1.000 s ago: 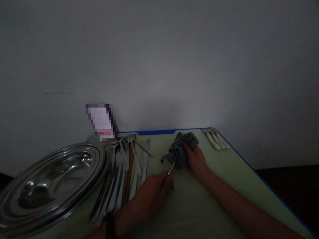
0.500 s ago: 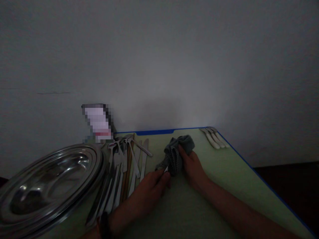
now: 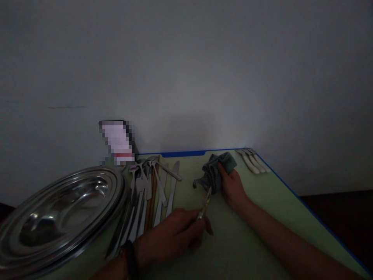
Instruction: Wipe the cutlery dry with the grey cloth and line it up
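Observation:
My left hand [image 3: 188,229] pinches the near end of a slim, shiny piece of cutlery [image 3: 208,199]. Its far end is hidden in a grey-green checked cloth [image 3: 210,175], so I cannot tell its kind. My right hand [image 3: 231,184] grips the bunched cloth around that far end, thumb on top. To the left of my hands lie several table knives [image 3: 173,190], spoons [image 3: 159,184] and forks, with brown chopsticks [image 3: 151,198] among them. Several pale-handled forks [image 3: 252,161] rest side by side at the far right corner.
Stacked oval steel dishes [image 3: 84,210] occupy the table's left side. A phone [image 3: 118,142] with a blurred screen leans against the wall [image 3: 186,77] behind. The green table [image 3: 233,241] has a blue edge, and its far side meets the wall.
My left hand first slid up to the cloth, then drew back toward me, exposing more of the cutlery. The cloth and my right hand shifted nearer, then away again.

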`<move>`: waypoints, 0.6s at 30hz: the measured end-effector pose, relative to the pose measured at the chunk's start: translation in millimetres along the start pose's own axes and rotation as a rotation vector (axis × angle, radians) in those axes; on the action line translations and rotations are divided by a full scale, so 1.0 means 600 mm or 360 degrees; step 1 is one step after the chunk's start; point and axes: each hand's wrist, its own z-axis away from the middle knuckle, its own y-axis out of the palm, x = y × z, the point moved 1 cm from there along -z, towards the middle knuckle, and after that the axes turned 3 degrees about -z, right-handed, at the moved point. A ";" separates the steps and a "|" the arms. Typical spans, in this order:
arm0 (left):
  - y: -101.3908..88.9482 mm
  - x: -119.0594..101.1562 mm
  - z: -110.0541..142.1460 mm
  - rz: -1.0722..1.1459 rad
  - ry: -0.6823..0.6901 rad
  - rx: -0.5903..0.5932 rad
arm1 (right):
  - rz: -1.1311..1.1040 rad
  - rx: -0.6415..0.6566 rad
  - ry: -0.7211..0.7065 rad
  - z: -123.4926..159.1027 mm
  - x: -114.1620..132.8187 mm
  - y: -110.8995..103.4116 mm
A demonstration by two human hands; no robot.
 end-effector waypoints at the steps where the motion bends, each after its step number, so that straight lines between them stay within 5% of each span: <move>1: 0.002 0.003 -0.002 -0.0031 0.0029 0.0026 | 0.0018 -0.0035 0.0010 0.003 0.001 0.002; 5: 0.010 0.015 -0.016 -0.0052 0.0052 -0.0064 | 0.0062 -0.0096 0.0178 0.038 0.007 0.020; 11: 0.012 0.029 -0.025 -0.0014 -0.0015 -0.0223 | 0.0402 0.0123 0.0306 0.094 0.026 0.054; 18: 0.006 0.033 -0.029 -0.0147 -0.0087 -0.0352 | 0.0093 0.0174 0.0368 0.083 0.020 0.052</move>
